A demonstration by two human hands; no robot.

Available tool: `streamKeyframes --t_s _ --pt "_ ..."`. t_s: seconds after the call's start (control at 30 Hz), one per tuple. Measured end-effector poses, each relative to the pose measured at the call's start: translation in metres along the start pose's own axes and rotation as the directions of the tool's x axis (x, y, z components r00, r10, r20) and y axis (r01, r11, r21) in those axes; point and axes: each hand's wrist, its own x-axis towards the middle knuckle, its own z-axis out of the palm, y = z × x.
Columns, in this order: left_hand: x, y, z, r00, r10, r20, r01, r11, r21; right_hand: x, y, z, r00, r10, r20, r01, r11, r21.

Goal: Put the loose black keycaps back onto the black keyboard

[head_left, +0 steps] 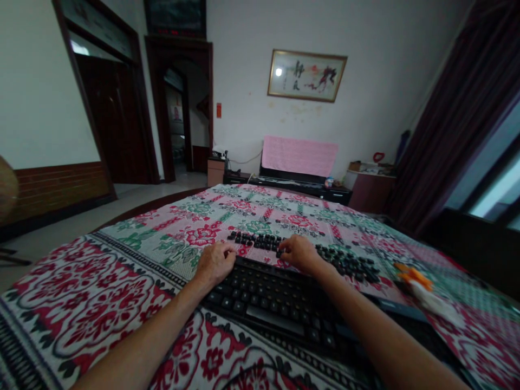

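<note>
A black keyboard lies on a floral patterned cloth that covers the table. Beyond the keyboard's far edge, loose black keycaps lie in rows on the cloth. My left hand rests at the keyboard's far left corner with its fingers curled under. My right hand sits at the far edge of the keyboard, fingers pinched together next to a row of keycaps. What the fingers hold is hidden.
An orange and white tool lies on the cloth at the right. Behind the table stand a low cabinet with a pink cloth over it, a framed picture on the wall, a doorway at the left and dark curtains at the right.
</note>
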Motion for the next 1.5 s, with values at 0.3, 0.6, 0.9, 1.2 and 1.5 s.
streamKeyframes --t_s 0.3,0.6,0.9,1.2,1.5 --pt "-0.001 0.000 0.000 0.999 0.040 -0.025 -0.040 0.999 -0.003 0.002 -0.008 0.000 0.998 -0.023 0.065 0.032 0.990 -0.140" --pt "-0.001 -0.001 0.001 0.998 0.052 -0.033 -0.051 0.998 0.031 0.001 -0.021 -0.001 0.999 -0.004 0.040 0.010 0.989 -0.150" --pt "0.000 -0.003 0.003 0.999 0.044 -0.031 -0.044 0.999 0.011 -0.028 -0.014 -0.030 0.943 -0.168 0.287 -0.050 0.782 0.622" --pt "0.000 -0.001 0.002 1.000 0.024 -0.017 -0.024 1.000 0.016 -0.066 -0.022 -0.045 0.864 -0.281 0.419 -0.149 0.651 0.744" --pt "0.000 -0.003 0.004 0.998 0.058 -0.039 -0.057 0.998 0.024 -0.074 -0.040 -0.033 0.899 -0.268 0.347 0.039 0.837 0.546"
